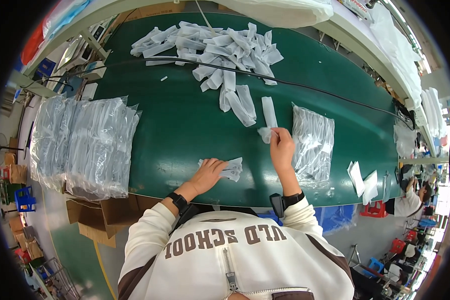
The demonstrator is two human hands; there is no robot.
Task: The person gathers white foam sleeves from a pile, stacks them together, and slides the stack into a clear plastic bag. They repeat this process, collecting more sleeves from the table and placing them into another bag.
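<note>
My left hand (208, 175) lies on a small crinkled translucent plastic packet (233, 169) near the table's front edge, fingers stretched out over it. Part of that packet is hidden under the hand. To the right and farther in, my right hand (282, 146) is closed, pinching the crumpled near end of a frosted plastic strip-shaped packet (269, 112). Its far end stretches away over the green table (170, 125). Beyond both hands lies a loose heap of similar frosted packets (225, 50), with a few spilling toward me.
Big clear bags packed with strips (97, 145) stand at the left edge. Another filled clear bag (313, 142) lies just right of my right hand. A black cable (295, 82) crosses the table beyond my hands. White flat pieces (362, 182) lie at the right.
</note>
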